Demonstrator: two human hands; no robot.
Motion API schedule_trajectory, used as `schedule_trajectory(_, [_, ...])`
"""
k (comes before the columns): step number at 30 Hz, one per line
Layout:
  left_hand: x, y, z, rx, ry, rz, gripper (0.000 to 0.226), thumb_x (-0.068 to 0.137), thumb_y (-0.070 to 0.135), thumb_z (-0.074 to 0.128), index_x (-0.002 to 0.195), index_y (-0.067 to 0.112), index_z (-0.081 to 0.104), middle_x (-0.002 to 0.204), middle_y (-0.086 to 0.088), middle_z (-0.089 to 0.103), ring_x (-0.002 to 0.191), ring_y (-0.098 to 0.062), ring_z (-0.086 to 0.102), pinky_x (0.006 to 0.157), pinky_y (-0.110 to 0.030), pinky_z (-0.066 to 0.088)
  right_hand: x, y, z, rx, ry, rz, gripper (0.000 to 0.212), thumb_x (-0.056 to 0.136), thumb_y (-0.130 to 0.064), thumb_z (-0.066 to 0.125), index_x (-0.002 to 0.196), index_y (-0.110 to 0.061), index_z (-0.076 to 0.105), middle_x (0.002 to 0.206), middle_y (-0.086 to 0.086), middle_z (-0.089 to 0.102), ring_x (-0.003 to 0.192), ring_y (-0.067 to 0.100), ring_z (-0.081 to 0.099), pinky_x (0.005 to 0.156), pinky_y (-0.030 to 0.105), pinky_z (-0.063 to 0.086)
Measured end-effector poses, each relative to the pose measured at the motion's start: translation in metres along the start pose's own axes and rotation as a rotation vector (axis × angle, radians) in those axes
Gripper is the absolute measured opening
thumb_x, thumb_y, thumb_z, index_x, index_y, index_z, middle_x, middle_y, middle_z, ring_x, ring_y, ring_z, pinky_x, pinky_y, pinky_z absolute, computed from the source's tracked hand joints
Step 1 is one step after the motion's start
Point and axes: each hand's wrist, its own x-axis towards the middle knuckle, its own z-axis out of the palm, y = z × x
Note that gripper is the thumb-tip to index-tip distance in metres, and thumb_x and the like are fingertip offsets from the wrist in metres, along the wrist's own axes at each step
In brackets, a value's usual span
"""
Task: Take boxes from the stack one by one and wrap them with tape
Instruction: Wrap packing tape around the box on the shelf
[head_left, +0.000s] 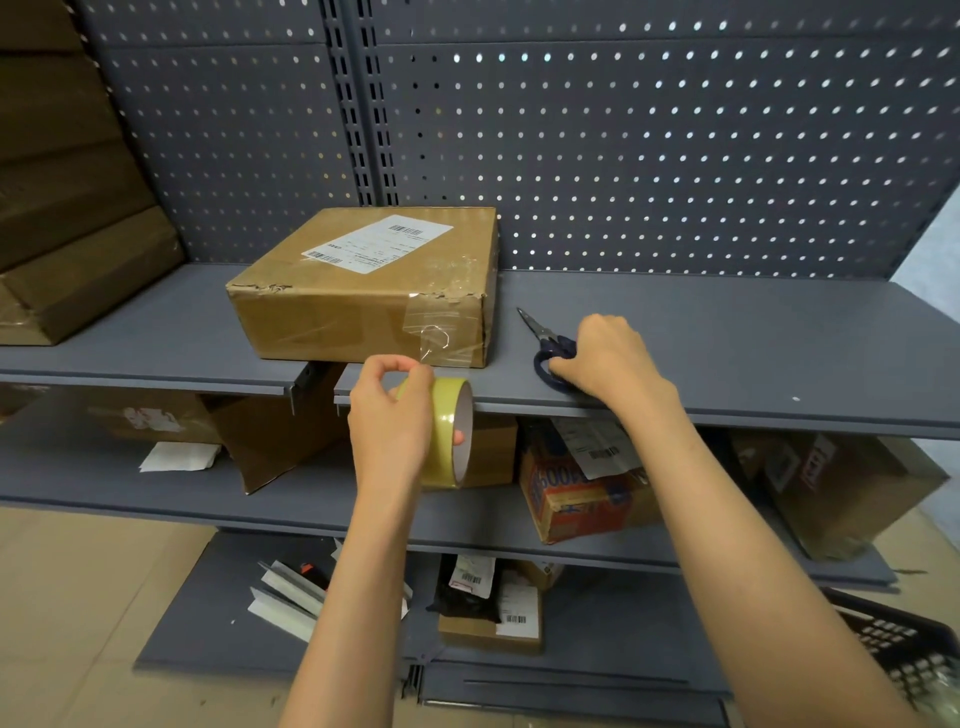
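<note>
So the left hand (387, 415) grips the tape roll (451, 431), strand stretched to the box (363, 286) just above; the right hand (605, 358) closes on scissors (545, 343) beside it, probably for cutting.

Shelf (727, 332) is wide open from the box (363, 291) toward 3 o'clock, only scissors (545, 338) lying there; at 9 o'clock the stacked boxes (78, 234) block things.

A grey metal shelving unit (727, 332) fills the view, backed by a grey pegboard panel (675, 156) whose holes let small points of light through, brightest toward 1 o'clock. A slotted upright (363, 104) runs down it at 12 o'clock. A lower shelf (156, 493) sits beneath, and beige floor tiles (78, 597) spread at 8 o'clock. A pale wall (935, 249) shows at 3 o'clock.
</note>
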Motion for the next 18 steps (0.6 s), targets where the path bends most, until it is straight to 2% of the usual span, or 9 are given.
schedule_trajectory(3, [-0.001,0.001,0.000,0.000,0.005,0.000,0.014,0.094,0.018,0.055,0.106,0.012,0.058,0.063,0.002,0.055,0.036,-0.010,0.057,0.061,-0.036,0.051,-0.004,-0.004,0.001,-0.030,0.005,-0.009,0.023,0.092,-0.020,0.059,0.080,-0.004,0.047,0.088,0.014,0.048,0.079,0.029,0.044,0.062,0.032,0.034])
schedule_trajectory(6, [-0.002,0.001,0.001,0.005,0.015,-0.003,0.013,0.094,0.018,0.055,0.106,0.012,0.059,0.063,0.003,0.055,0.037,-0.010,0.058,0.063,-0.039,0.053,-0.005,-0.001,0.001,0.017,0.028,0.006,0.013,0.097,-0.015,0.050,0.089,-0.004,0.047,0.093,0.015,0.048,0.080,0.029,0.043,0.063,0.032,0.034])
schedule_trajectory(8, [-0.002,0.001,0.001,0.004,0.023,-0.002,0.013,0.094,0.018,0.054,0.105,0.012,0.060,0.059,0.003,0.055,0.036,-0.009,0.057,0.067,-0.046,0.055,-0.005,0.004,-0.001,0.187,0.056,0.005,0.018,0.099,-0.019,0.048,0.092,-0.002,0.047,0.090,0.014,0.050,0.079,0.030,0.047,0.054,0.033,0.033])
schedule_trajectory(9, [-0.002,0.001,0.001,0.005,0.026,-0.004,0.013,0.094,0.018,0.054,0.104,0.012,0.060,0.056,0.002,0.056,0.036,-0.009,0.057,0.068,-0.047,0.056,-0.004,0.006,-0.003,0.308,0.070,-0.013,0.020,0.099,-0.022,0.049,0.096,-0.002,0.050,0.090,0.013,0.054,0.080,0.030,0.051,0.055,0.032,0.036])
schedule_trajectory(11, [-0.002,0.000,0.002,0.012,0.024,-0.003,0.012,0.095,0.018,0.053,0.104,0.013,0.059,0.048,0.006,0.059,0.036,-0.008,0.057,0.069,-0.047,0.055,-0.006,0.008,-0.007,0.507,0.108,-0.082,0.019,0.096,-0.026,0.054,0.102,-0.008,0.053,0.091,0.003,0.059,0.080,0.015,0.056,0.062,0.023,0.043])
schedule_trajectory(13, [-0.003,0.001,0.003,0.014,0.022,-0.001,0.010,0.095,0.018,0.053,0.103,0.014,0.058,0.046,0.011,0.059,0.035,-0.007,0.056,0.071,-0.048,0.055,-0.011,0.007,-0.012,0.567,0.123,-0.188,0.022,0.090,-0.026,0.064,0.104,-0.015,0.051,0.088,-0.010,0.057,0.075,-0.001,0.053,0.060,0.007,0.041])
schedule_trajectory(14, [-0.003,0.001,0.003,0.011,0.025,-0.004,0.010,0.095,0.018,0.053,0.102,0.015,0.058,0.048,0.006,0.059,0.036,-0.007,0.056,0.072,-0.050,0.055,-0.014,0.006,-0.012,0.573,0.108,-0.240,0.027,0.087,-0.026,0.068,0.105,-0.016,0.049,0.088,-0.012,0.056,0.074,-0.004,0.054,0.061,0.005,0.041])
schedule_trajectory(18, [-0.005,0.001,0.004,-0.006,0.029,-0.010,0.007,0.095,0.018,0.053,0.100,0.017,0.058,0.060,0.001,0.053,0.036,-0.004,0.055,0.076,-0.053,0.055,-0.027,0.005,-0.009,0.571,0.008,-0.324,0.048,0.077,-0.039,0.076,0.104,-0.014,0.045,0.092,-0.011,0.055,0.074,-0.008,0.053,0.061,0.010,0.042])
